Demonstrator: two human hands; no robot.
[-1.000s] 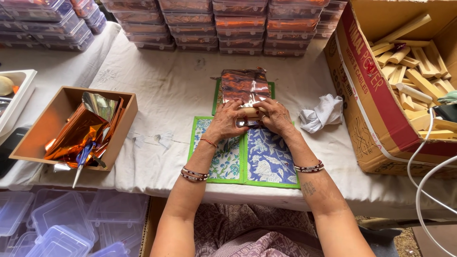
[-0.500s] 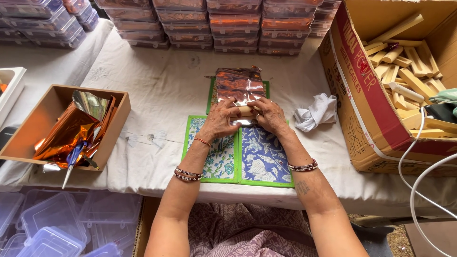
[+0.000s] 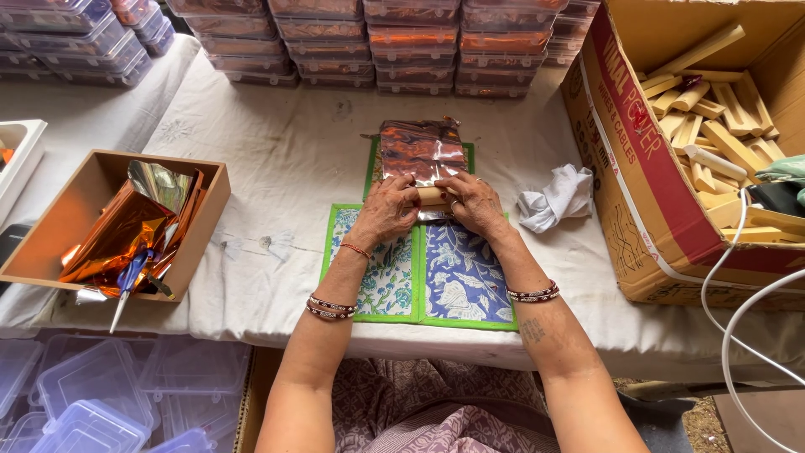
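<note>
Both hands are pinched onto the same little wooden stick, which lies crosswise in front of the person, long axis running left to right. The left hand has its fingers curled over the stick's left end and the right hand grips the right end, so neither one is really nearer; they meet in the middle, almost touching. Only a short bit of the stick shows between them.

The stick sits right at the near edge of a coppery foil sheet, which stretches away from the hands toward the far side of the bench. So the foil lies straight ahead of the stick, square to its long axis. Under the hands there's a floral mat with green edging, flat on the white cloth.

Off to the left is an open brown box with more crumpled orange and silver foil and what look like blue-handled scissors. To the right, a crumpled white rag sits just beside the right hand, and past it a big cardboard carton full of similar wooden sticks. Stacked clear plastic containers line the back.
</note>
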